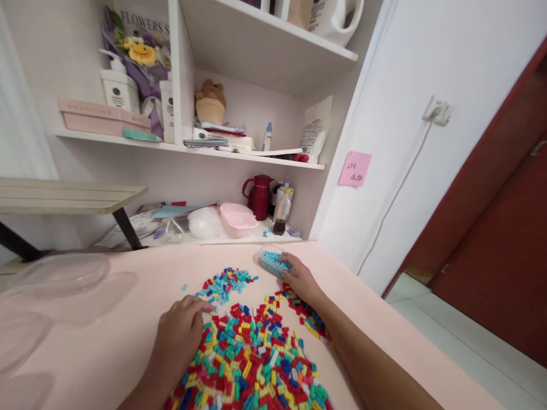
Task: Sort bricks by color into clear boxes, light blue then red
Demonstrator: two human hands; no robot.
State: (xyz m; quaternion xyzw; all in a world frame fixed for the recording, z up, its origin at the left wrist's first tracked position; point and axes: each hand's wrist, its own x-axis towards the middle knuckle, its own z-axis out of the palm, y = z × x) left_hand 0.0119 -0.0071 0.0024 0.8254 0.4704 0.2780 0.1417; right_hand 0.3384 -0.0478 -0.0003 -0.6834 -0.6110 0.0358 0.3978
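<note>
My left hand (pixel 182 327) rests at the left edge of the big heap of small toy bricks (pixel 252 364), fingers pointing right and thumb apart, with nothing visible in them. Light blue bricks lie just past its fingertips. My right hand (pixel 300 279) is at the right end of a clear plastic box (pixel 267 267), its fingers over the rim and its thumb on the near side. Light blue bricks (pixel 273 257) fill much of this box. A smaller pile, mostly light blue bricks (pixel 228 283), lies between the hands. More mixed bricks (pixel 304 307) lie beneath my right wrist.
Several clear plastic containers and lids (pixel 106 293) lie on the pink tabletop (pixel 149 279) at the left. Behind stand a pink container (pixel 238 219), a red jug (pixel 259 197) and a bottle of dark liquid (pixel 281 213). A wooden stand (pixel 68 196) is at the far left.
</note>
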